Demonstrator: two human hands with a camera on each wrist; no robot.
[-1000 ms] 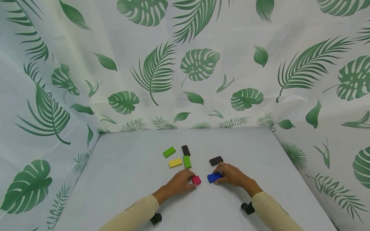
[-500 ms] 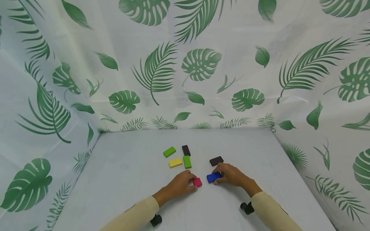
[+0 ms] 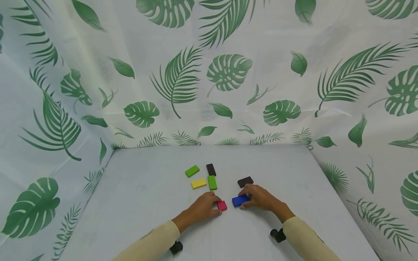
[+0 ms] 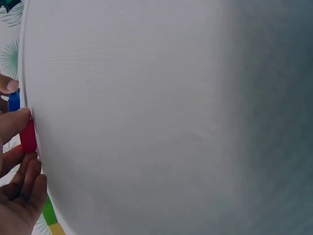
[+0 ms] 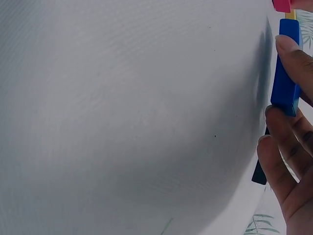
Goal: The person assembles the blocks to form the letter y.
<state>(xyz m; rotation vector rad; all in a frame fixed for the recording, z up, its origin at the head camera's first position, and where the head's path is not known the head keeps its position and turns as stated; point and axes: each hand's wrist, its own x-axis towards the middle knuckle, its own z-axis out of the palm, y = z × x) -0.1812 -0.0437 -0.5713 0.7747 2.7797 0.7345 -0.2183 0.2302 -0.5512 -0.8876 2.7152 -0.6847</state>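
Observation:
A pinkish-red block [image 3: 222, 205] lies between the thumb and fingers of my left hand [image 3: 201, 208], which pinches it at the front middle of the table. In the left wrist view the red block [image 4: 29, 137] shows between thumb above and fingertips below. My right hand [image 3: 261, 197] pinches a blue block [image 3: 240, 200] a short gap to the right of the red one. The right wrist view shows the thumb on one long face of the blue block [image 5: 285, 68] and a fingertip at its lower end. Part of each block is covered by fingers.
Behind my left hand lie a yellow block [image 3: 199, 183], a green block [image 3: 212, 182], another green block [image 3: 192, 171] and a black block [image 3: 211, 169]. A second black block [image 3: 245, 181] sits just behind my right hand. Leaf-printed cloth [image 3: 228, 119] walls the white table [image 3: 147, 174].
My right hand has slid the blue block slightly left, narrowing the gap to the red block. The left hand and red block have barely shifted. The other blocks stay in place.

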